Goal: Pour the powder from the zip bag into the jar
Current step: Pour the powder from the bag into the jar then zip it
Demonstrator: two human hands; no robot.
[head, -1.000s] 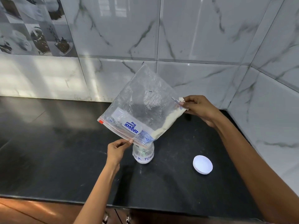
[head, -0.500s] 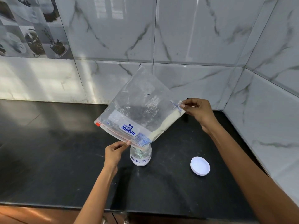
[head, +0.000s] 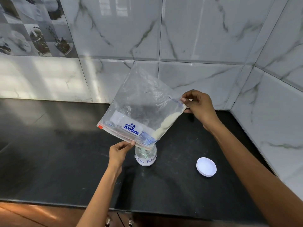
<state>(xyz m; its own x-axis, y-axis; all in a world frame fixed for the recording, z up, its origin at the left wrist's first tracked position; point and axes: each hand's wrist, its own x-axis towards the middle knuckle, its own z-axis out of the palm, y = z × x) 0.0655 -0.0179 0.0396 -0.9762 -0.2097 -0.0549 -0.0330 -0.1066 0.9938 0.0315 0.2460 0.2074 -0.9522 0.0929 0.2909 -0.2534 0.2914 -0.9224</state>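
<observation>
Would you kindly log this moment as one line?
phase: pouring | zip bag: tilted, mouth at jar | left hand: bag mouth | right hand: raised corner | lid: off

Crinkled clear plastic zip bag (head: 144,102) above a clear glass jar (head: 145,155); beside the jar, a smooth white plastic lid (head: 206,166) on the glossy black stone counter (head: 49,153).

Zip bag (head: 141,108) covers jar (head: 145,155) mouth; lid (head: 206,167) right; counter (head: 49,145) left bare.

Bright daylight, glare on wall tiles (head: 114,30)
</observation>
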